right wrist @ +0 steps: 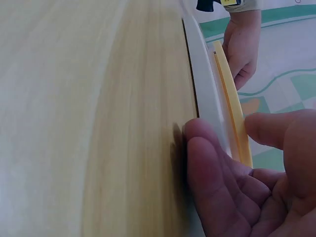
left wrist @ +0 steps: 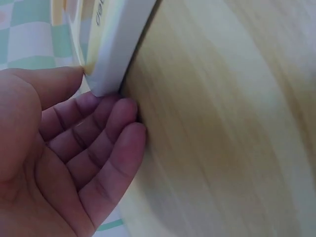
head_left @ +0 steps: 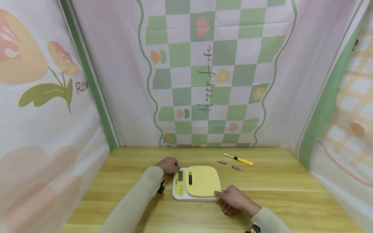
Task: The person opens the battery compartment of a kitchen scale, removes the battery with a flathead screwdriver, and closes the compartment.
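A yellow and white kitchen scale [head_left: 203, 181] lies flat on the wooden table, its small display and buttons on the left side. My left hand [head_left: 168, 165] holds its far left corner. In the left wrist view the thumb [left wrist: 64, 85] is at the top edge and curled fingers [left wrist: 116, 148] meet the bottom of the white casing. At the near right corner, my right hand [head_left: 233, 199] pinches the scale. Its thumb [right wrist: 269, 129] presses the yellow platform's edge in the right wrist view, with the fingers [right wrist: 205, 163] against the white base below.
Behind the scale to the right lies a screwdriver [head_left: 244, 161] with a yellow and black handle. Two small batteries [head_left: 221, 161] lie near it, apart from each other. Patterned cloth curtains [head_left: 201, 81] rise at the table's back and both sides.
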Available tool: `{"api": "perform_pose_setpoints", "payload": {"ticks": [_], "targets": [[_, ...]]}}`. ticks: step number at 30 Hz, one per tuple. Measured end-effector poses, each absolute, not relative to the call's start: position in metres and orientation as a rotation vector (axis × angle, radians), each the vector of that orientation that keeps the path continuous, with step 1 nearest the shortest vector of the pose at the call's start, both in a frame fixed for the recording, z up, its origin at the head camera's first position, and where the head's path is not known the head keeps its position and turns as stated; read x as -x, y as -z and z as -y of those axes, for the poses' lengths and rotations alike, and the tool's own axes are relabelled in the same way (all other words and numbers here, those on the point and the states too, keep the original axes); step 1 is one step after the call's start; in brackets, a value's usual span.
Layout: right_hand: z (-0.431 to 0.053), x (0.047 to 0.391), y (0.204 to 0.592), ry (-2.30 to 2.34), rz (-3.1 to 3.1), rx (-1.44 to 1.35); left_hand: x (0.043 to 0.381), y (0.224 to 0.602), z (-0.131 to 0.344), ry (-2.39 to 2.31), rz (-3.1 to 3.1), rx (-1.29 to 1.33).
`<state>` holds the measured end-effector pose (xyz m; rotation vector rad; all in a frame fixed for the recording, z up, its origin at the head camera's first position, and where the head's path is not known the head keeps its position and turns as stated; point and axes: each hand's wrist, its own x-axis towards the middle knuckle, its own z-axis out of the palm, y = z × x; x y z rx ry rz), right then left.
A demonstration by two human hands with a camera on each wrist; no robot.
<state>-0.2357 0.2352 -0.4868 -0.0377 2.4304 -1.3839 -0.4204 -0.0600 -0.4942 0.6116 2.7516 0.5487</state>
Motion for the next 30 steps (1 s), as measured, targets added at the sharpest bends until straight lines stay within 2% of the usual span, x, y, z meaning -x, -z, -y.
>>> {"api": "perform_pose_setpoints", "payload": {"ticks": [15, 18, 23, 30], "targets": [[-0.234, 0.235, 0.491, 1.535, -2.229, -0.001, 0.436, 0.485, 0.059, -0.655, -2.586, -0.554], [-0.233, 0.235, 0.491, 1.537, -2.228, 0.003, 0.439, 0.483, 0.057, -0.622, -2.610, -0.619], [-0.232, 0.236, 0.490, 1.527, -2.225, -0.005, 0.439, 0.484, 0.054, -0.659, -2.622, -0.708], [-0.235, 0.236, 0.489, 1.512, -2.241, -0.011, 0.432, 0.484, 0.051, -0.816, -2.561, -0.655]]}}
